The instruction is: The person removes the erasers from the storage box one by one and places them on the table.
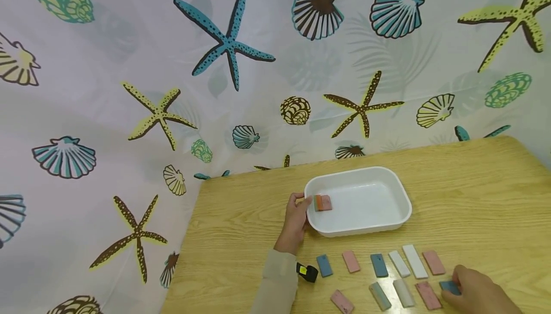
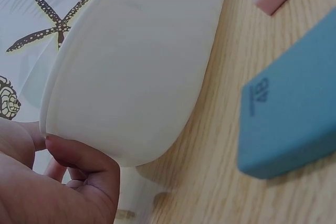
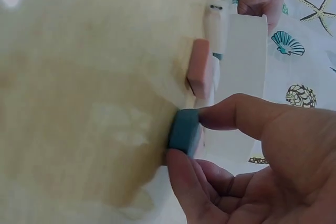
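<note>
My left hand point(image 1: 294, 220) holds the left end of a white plastic tub point(image 1: 366, 208), thumb at the rim. In the left wrist view its fingers curl at the tub's corner. Inside the tub, at its left end, sit a pink eraser point(image 1: 326, 202) and an orange-and-green piece point(image 1: 318, 202). At the lower right, my right hand point(image 1: 478, 292) pinches a blue eraser point(image 3: 185, 129) between thumb and finger, low over the table. Just left of that hand lie two pink erasers, one farther back point(image 1: 434, 262) and one nearer point(image 1: 428, 296).
In front of the tub, several blue, pink, white and grey erasers lie in loose rows, among them a white one point(image 1: 415, 261) and a blue one point(image 1: 379, 265). A black wrist device point(image 1: 307, 272) is by my left sleeve. Shell-patterned cloth point(image 1: 258, 113) hangs behind the wooden table point(image 1: 241, 218).
</note>
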The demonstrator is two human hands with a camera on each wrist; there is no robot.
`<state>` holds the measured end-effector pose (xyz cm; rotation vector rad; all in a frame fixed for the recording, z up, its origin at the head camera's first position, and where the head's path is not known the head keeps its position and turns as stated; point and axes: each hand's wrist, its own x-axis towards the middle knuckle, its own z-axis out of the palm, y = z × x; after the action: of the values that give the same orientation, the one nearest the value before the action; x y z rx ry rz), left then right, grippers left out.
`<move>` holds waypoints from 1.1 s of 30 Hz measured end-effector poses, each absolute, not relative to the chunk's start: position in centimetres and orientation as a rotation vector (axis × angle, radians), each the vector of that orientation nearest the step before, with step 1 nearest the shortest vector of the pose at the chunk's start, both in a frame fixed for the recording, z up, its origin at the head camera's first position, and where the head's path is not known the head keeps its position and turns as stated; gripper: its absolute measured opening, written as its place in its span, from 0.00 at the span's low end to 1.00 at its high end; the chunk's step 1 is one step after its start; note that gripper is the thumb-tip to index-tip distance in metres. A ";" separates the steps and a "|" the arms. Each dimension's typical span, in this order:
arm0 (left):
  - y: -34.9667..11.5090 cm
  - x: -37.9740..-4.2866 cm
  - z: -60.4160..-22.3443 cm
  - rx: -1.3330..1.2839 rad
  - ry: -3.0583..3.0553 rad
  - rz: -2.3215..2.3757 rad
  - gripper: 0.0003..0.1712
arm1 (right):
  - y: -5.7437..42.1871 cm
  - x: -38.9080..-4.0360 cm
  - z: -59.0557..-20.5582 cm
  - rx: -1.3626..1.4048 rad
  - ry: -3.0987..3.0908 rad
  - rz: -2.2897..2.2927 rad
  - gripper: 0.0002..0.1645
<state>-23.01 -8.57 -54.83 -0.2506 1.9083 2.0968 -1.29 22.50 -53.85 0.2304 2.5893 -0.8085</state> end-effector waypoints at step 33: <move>-8.9 -22.9 -54.6 -0.231 1.896 2.101 0.19 | 22.4 -4.2 -48.2 0.101 2.824 -0.905 0.22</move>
<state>-22.89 -8.89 -54.63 -0.2310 1.8964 2.1008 -4.21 22.36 -48.22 0.1013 2.8244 -0.9052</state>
